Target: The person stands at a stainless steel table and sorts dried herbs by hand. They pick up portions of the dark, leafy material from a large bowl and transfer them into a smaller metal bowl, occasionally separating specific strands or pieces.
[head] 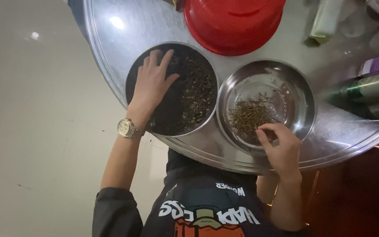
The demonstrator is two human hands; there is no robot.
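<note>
My left hand [153,83], with a gold watch on its wrist, lies flat with spread fingers inside a round metal tray [209,72] full of dark dried leaves [197,94]. My right hand [279,147] hovers over the near rim of a shiny steel bowl [301,94], fingertips pinched together at a small heap of thin brown stems [248,115]. Whether a stem is between the fingers is too small to tell. Both vessels sit side by side on a large round metal table [110,48].
A red plastic basin [233,24] stands behind the two vessels. A green bottle [373,87] lies at the right, with a pale green carton [325,19] and other small items at the back right. The pale floor [36,131] shows on the left.
</note>
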